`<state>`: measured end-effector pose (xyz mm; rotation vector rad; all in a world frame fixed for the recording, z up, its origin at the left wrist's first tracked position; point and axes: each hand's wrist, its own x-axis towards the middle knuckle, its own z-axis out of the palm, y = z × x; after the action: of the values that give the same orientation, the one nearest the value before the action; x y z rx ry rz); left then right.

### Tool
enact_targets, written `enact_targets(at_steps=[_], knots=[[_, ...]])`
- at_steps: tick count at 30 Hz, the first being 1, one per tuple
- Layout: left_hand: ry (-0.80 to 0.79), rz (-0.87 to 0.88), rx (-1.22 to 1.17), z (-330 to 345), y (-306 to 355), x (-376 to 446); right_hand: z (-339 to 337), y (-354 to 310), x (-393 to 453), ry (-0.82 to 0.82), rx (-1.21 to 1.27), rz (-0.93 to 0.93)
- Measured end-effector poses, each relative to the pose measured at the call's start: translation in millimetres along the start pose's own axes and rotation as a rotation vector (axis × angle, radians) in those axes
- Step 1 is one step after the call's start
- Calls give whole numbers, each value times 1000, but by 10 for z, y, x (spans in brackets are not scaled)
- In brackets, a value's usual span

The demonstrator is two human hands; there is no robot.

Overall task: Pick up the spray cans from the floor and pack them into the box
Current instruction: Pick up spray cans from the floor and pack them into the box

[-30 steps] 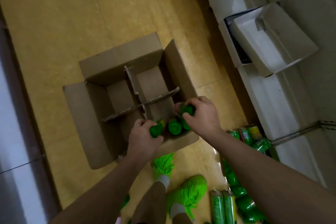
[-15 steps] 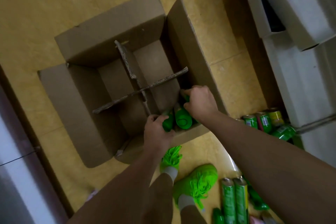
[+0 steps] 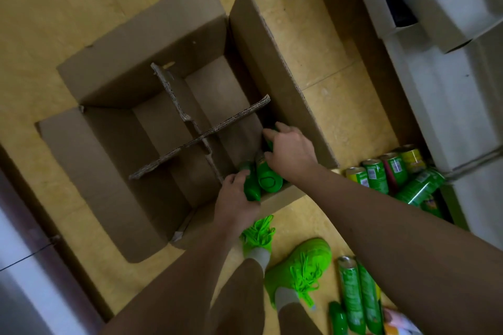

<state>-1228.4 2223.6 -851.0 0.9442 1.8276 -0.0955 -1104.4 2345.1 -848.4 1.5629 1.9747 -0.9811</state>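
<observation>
An open cardboard box (image 3: 114, 149) with a cross-shaped divider (image 3: 201, 139) stands on the yellow floor. In its near right compartment stand green-capped spray cans. My left hand (image 3: 235, 198) grips one green can (image 3: 251, 183) by its cap at the compartment's near edge. My right hand (image 3: 291, 152) holds another green can (image 3: 269, 144) deeper in the same compartment, mostly hidden under the fingers. A third can (image 3: 268, 178) stands between them. More green spray cans (image 3: 392, 174) lie on the floor at the right, and others (image 3: 353, 296) lie near my feet.
My bright green shoes (image 3: 302, 266) stand just in front of the box. White cartons (image 3: 446, 68) are stacked along the right side. A grey surface with a dark edge (image 3: 24, 266) borders the floor on the left. The box's other three compartments hold nothing.
Both hands have pushed their cans lower into the near right compartment. The camera has moved closer over the box.
</observation>
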Motion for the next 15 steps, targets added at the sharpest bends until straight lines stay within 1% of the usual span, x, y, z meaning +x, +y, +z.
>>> enact_targets(at_steps=[2,6,8,10,12,15], knots=[[31,-23,-2,-96,-3,-14,-10,26,-109,21,20,-7],[165,-58,-27,-234,20,-59,-20,121,-353,245,127,12],[229,-28,-13,-275,113,-87,-17,192,-471,372,200,34],[282,47,51,-288,267,-115,-7,288,-592,472,260,84],[308,123,88,-285,471,-143,0,404,-726,504,306,154],[298,209,93,-248,813,-253,26,617,-986,484,321,265]])
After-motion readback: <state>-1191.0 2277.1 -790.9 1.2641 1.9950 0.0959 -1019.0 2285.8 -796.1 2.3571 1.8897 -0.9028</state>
